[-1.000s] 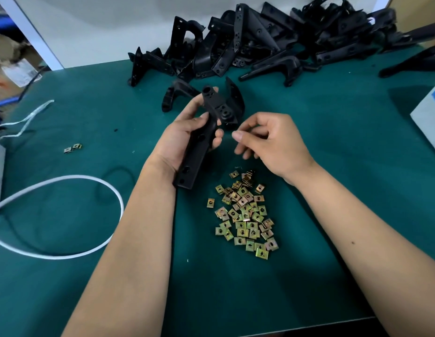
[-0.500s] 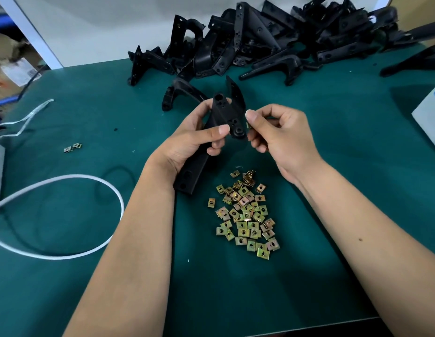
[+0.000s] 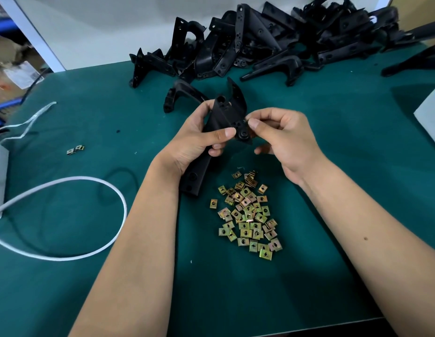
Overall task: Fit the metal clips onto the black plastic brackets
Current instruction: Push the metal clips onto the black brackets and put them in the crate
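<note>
This is a small factory or assembly workshop, at a manual workstation. The worktable [image 3: 333,147] is covered with a dark green mat. At its far side lies a big heap of identical black plastic brackets [image 3: 272,42], and in the middle a loose pile of small brass-coloured metal clips [image 3: 248,215], as parts for serial work. At the far left, behind the table, cardboard boxes [image 3: 14,66] stand on the floor beside blue shelving [image 3: 2,108].

text: none legible | labels: none | brands: none | numbers: none
</note>
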Demonstrator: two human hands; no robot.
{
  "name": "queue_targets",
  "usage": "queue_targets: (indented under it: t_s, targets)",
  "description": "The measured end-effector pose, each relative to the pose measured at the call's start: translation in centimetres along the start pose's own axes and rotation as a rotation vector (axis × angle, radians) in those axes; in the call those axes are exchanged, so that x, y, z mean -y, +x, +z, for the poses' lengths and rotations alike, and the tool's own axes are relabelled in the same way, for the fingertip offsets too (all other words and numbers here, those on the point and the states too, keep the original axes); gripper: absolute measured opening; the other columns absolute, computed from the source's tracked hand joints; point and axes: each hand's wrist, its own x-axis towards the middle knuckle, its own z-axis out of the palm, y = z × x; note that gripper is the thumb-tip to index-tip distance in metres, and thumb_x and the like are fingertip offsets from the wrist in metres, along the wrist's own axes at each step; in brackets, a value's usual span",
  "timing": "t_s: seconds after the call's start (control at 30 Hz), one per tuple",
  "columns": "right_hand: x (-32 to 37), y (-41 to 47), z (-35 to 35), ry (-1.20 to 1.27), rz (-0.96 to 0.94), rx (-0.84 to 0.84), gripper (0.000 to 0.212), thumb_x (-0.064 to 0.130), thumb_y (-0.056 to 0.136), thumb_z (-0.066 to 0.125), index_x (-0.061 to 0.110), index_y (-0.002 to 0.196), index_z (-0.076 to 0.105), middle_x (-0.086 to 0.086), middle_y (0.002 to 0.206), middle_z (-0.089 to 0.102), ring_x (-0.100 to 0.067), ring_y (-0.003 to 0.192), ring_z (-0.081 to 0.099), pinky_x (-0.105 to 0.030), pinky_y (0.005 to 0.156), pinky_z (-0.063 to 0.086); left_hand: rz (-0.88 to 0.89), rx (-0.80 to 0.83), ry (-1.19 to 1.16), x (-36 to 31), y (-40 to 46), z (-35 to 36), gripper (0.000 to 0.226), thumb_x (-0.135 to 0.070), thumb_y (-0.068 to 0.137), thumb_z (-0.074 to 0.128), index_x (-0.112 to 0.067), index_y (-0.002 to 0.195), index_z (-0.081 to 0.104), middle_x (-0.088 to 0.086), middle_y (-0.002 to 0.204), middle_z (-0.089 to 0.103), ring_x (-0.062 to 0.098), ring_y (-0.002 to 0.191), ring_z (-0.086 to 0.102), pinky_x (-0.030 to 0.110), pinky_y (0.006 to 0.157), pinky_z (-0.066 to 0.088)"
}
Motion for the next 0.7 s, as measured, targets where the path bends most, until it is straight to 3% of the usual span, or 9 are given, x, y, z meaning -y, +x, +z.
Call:
queue_targets:
  t_s: [0.1, 0.23, 0.7]
  targets:
    - [0.15, -0.11, 0.17, 0.050, 0.048, 0.042, 0.013, 0.007, 0.099, 0.066, 0.014, 0.093, 0.075, 0.007, 0.081, 0.072, -0.006, 0.082, 0.068, -0.031, 0.066, 0.060, 0.000, -0.007, 0.004, 0.02, 0.03, -0.01, 0.052, -0.002, 0.085, 0.070, -0.011, 0.128, 0.042, 0.004, 0.089, 0.058, 0.012, 0.056, 0.038, 0.021, 0.049, 0.035]
    - [0.31, -0.09, 0.27, 0.137, 0.059, 0.009, 0.010, 0.001, 0.098, 0.066, 0.007, 0.096, 0.074, -0.007, 0.086, 0.071, -0.017, 0.083, 0.067, -0.035, 0.080, 0.061, 0.000, -0.010, 0.019, 0.04, 0.07, -0.02, 0.052, -0.001, 0.085, 0.071, -0.011, 0.127, 0.043, 0.003, 0.087, 0.058, 0.011, 0.056, 0.040, 0.021, 0.049, 0.036]
    - [0.35, -0.17, 0.23, 0.115, 0.019, -0.003, 0.017, 0.004, 0.090, 0.077, 0.018, 0.080, 0.079, -0.001, 0.078, 0.075, -0.014, 0.076, 0.068, -0.028, 0.075, 0.058, -0.015, 0.023, 0.045, -0.20, -0.05, 0.21, 0.051, -0.003, 0.083, 0.074, -0.010, 0.122, 0.043, 0.002, 0.084, 0.060, 0.012, 0.057, 0.040, 0.021, 0.049, 0.037]
